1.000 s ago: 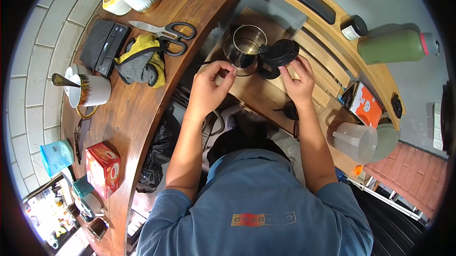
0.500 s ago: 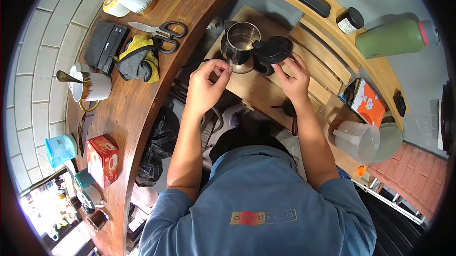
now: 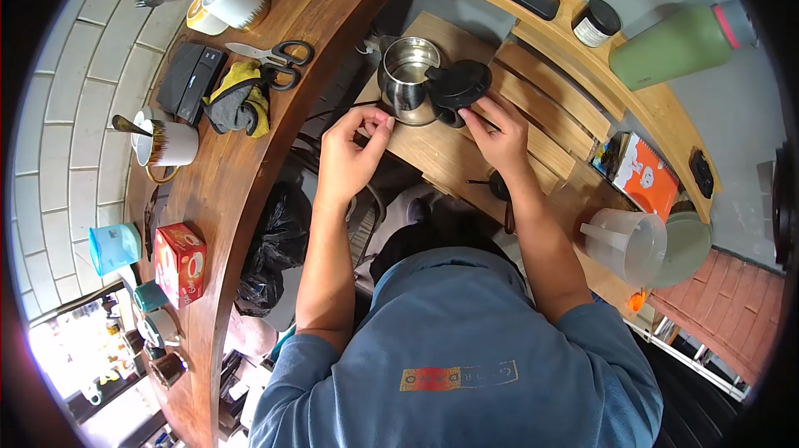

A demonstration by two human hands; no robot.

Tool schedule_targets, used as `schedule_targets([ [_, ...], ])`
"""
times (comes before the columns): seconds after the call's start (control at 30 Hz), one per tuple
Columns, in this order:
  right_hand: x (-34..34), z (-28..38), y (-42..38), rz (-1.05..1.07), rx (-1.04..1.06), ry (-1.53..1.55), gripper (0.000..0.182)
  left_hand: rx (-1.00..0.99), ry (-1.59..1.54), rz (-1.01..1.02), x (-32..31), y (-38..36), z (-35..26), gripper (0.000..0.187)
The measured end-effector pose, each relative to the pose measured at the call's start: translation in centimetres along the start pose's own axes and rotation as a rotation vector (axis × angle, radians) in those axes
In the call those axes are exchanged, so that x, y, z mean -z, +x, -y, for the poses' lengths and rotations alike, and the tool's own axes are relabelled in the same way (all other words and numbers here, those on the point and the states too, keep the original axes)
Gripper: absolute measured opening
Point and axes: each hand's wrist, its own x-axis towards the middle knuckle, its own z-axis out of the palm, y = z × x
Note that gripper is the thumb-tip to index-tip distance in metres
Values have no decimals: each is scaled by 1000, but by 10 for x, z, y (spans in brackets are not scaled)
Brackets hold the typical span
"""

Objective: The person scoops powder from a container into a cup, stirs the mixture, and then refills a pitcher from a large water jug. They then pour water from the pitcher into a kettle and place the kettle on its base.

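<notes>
A shiny metal electric kettle point(image 3: 405, 92) stands on the wooden bench, its mouth uncovered and the inside visible. Its black lid point(image 3: 463, 84) is swung up and back over the handle side. At the lid's near edge is my right hand point(image 3: 502, 133), with thumb and fingers closed on that edge. My left hand point(image 3: 356, 153) is beside the kettle's lower left, apart from its wall. Its thumb and forefinger are pinched together, and whatever may be between them is too small to make out.
On the wooden counter point(image 3: 241, 157) at left lie scissors point(image 3: 279, 57), a grey-yellow cloth point(image 3: 240, 103), a black box point(image 3: 191, 80), mugs point(image 3: 171, 146) and a red box point(image 3: 180, 265). A green bottle point(image 3: 672, 50), a dark-lidded jar point(image 3: 597, 24) and a clear plastic jug point(image 3: 628, 244) are at right.
The whole view has shifted a little, so the kettle and both hands appear slightly farther left. My hands keep nearly the same poses, and the lid stays up.
</notes>
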Motion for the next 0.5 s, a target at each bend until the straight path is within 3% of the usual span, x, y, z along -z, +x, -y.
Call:
schedule_targets([
  [0.5,2,2,-2,-11,-26,52,22,27,45,-48,-3,-19,-17,11],
])
